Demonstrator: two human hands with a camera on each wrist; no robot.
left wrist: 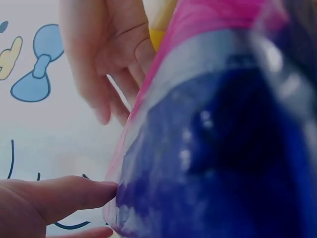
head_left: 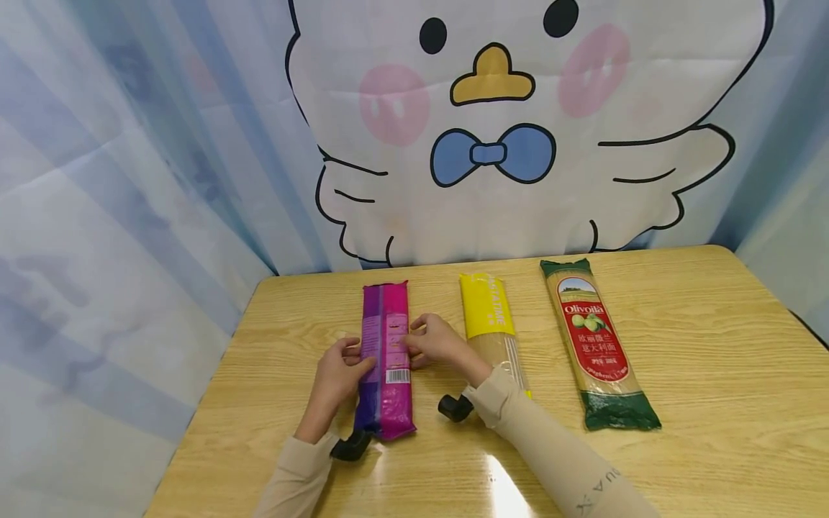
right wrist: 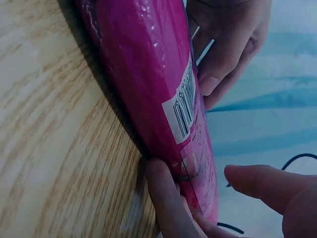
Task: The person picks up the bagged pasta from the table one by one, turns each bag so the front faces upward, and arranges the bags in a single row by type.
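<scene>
A purple and magenta plastic packet [head_left: 392, 403] with a barcode lies lengthwise on the wooden table, its seam side up. At its left edge is my left hand [head_left: 338, 378]; the thumb reaches over the edge and a finger touches the wrapper [left wrist: 163, 163] in the left wrist view. My right hand [head_left: 443, 342] is at the right edge. In the right wrist view its fingers [right wrist: 166, 196] touch the packet's side [right wrist: 138, 74] close to the table, while its thumb [right wrist: 257, 181] stands apart from the wrapper. Neither hand's fingers curl round the packet.
A yellow-topped spaghetti packet [head_left: 487, 306] lies partly under my right forearm. Farther right lies an Olivoila spaghetti packet [head_left: 596, 338] with green ends. Both rest on the wooden table [head_left: 712, 345]. A curtain [head_left: 492, 216] with a cartoon bird hangs behind the table's back edge.
</scene>
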